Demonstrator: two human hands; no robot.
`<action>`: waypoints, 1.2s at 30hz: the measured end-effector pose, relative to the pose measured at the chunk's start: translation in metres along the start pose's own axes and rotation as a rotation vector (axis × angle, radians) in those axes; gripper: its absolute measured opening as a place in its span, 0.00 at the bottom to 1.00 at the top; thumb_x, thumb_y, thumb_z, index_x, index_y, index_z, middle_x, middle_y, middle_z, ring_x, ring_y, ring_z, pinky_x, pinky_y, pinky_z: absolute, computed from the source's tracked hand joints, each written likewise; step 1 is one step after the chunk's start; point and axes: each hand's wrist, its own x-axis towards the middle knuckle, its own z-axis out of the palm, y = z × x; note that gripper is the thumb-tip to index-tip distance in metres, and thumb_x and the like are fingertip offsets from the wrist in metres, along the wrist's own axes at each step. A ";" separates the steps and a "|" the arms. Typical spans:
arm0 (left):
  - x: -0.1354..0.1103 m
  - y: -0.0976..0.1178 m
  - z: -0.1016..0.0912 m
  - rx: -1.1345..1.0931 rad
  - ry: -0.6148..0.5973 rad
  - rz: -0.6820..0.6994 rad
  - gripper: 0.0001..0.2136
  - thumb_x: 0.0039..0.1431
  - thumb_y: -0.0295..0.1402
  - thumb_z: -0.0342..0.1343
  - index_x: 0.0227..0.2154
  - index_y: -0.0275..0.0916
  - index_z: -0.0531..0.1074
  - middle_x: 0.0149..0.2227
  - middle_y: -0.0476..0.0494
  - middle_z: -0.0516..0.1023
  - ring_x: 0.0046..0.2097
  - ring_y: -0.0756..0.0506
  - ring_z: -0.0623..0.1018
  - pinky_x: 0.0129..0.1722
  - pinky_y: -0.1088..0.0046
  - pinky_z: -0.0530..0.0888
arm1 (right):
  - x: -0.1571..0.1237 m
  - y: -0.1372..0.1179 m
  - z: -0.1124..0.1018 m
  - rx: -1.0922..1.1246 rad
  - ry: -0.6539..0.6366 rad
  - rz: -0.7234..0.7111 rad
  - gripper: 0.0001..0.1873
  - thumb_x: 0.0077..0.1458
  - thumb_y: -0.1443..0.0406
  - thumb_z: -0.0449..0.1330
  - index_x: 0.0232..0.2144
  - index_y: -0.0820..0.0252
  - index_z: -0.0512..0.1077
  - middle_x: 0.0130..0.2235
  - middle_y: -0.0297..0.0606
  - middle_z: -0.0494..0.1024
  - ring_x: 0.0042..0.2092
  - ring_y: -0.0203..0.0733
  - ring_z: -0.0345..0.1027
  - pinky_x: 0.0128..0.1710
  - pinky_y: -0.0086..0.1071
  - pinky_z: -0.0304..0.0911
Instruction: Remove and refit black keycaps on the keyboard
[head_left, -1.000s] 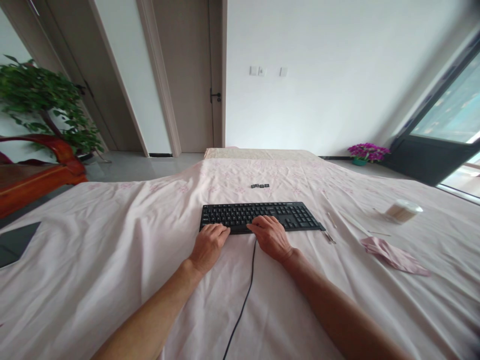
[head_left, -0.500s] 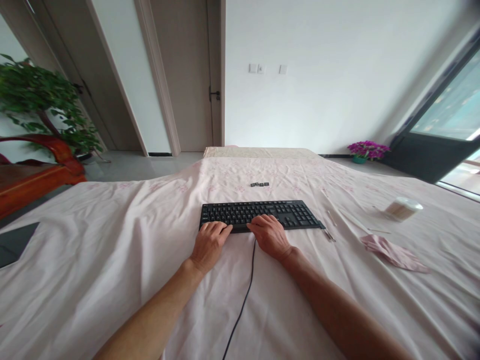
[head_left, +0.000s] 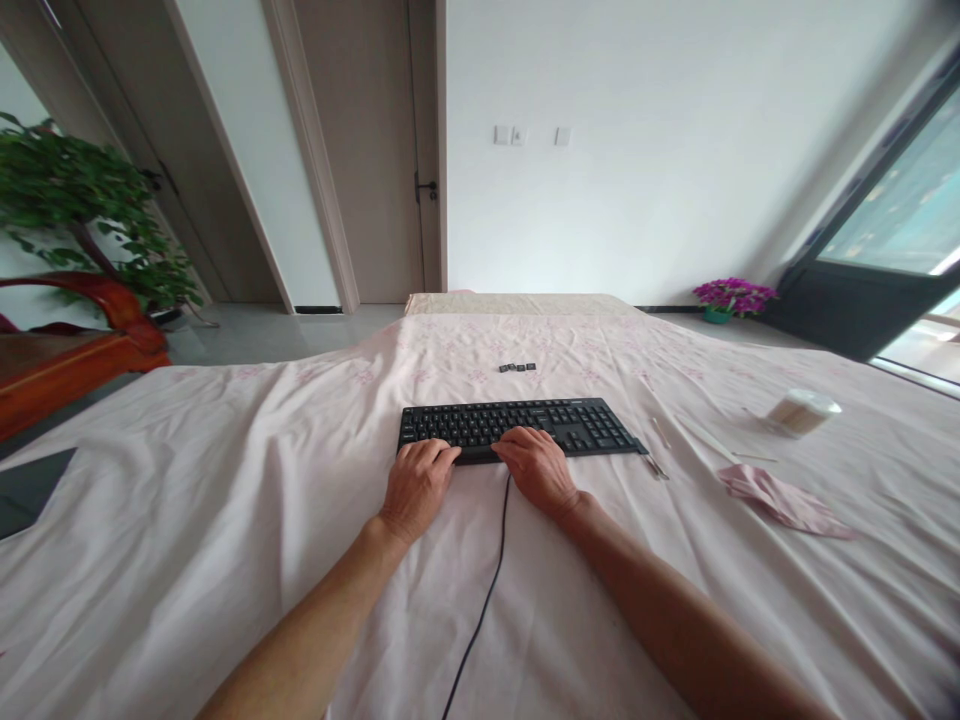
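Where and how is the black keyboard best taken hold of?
Likely best: grip the keyboard by its two short ends, one hand from either side. It lies flat, long and narrow, and the cord emerges at its near long edge, beside the right hand.

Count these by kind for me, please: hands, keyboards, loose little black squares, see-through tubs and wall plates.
Left hand and right hand: 2
Keyboard: 1
Loose black squares: 4
See-through tub: 1
Wall plates: 3
Total: 11

Keycaps (head_left: 520,368) lie behind the keyboard (head_left: 516,418) on the tablecloth (head_left: 337,450), a rag (head_left: 776,497) to its right.
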 end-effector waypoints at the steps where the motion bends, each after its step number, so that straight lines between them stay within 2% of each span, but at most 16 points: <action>1: 0.000 -0.001 0.000 -0.002 0.008 -0.020 0.12 0.60 0.27 0.52 0.46 0.43 0.72 0.41 0.43 0.74 0.44 0.43 0.72 0.44 0.63 0.66 | 0.000 0.001 0.001 -0.002 0.005 0.006 0.11 0.62 0.64 0.54 0.43 0.51 0.75 0.40 0.38 0.75 0.40 0.40 0.65 0.40 0.34 0.54; 5: 0.000 -0.002 0.000 0.007 0.023 -0.055 0.12 0.57 0.28 0.56 0.44 0.43 0.72 0.40 0.43 0.75 0.42 0.43 0.72 0.42 0.63 0.66 | 0.000 0.002 0.005 -0.034 -0.006 0.004 0.13 0.59 0.65 0.58 0.47 0.51 0.72 0.40 0.40 0.75 0.41 0.42 0.65 0.40 0.35 0.56; 15: 0.003 -0.009 0.003 -0.079 0.027 -0.152 0.13 0.51 0.29 0.62 0.41 0.45 0.74 0.38 0.46 0.74 0.43 0.43 0.72 0.43 0.64 0.68 | 0.005 0.008 0.010 0.119 0.042 0.017 0.10 0.60 0.65 0.56 0.42 0.54 0.74 0.41 0.39 0.74 0.42 0.41 0.65 0.44 0.35 0.60; 23: 0.008 -0.014 0.003 -0.165 0.034 -0.187 0.08 0.53 0.32 0.62 0.37 0.45 0.75 0.38 0.47 0.75 0.42 0.44 0.72 0.43 0.65 0.69 | 0.007 0.009 0.005 0.194 0.020 0.056 0.09 0.60 0.65 0.56 0.42 0.53 0.74 0.40 0.37 0.73 0.42 0.40 0.65 0.44 0.32 0.62; 30: 0.008 -0.015 0.002 -0.183 0.028 -0.198 0.09 0.53 0.31 0.61 0.39 0.45 0.75 0.38 0.47 0.75 0.42 0.44 0.72 0.44 0.65 0.69 | 0.008 0.010 0.003 0.163 0.030 0.024 0.10 0.60 0.66 0.56 0.42 0.53 0.74 0.40 0.38 0.73 0.42 0.40 0.66 0.44 0.33 0.63; 36: 0.006 -0.019 0.000 -0.203 0.022 -0.231 0.08 0.52 0.30 0.62 0.36 0.45 0.75 0.37 0.48 0.74 0.42 0.45 0.73 0.44 0.65 0.69 | 0.006 0.012 0.004 0.229 -0.041 0.082 0.10 0.60 0.65 0.56 0.41 0.53 0.75 0.40 0.36 0.73 0.42 0.38 0.68 0.42 0.31 0.63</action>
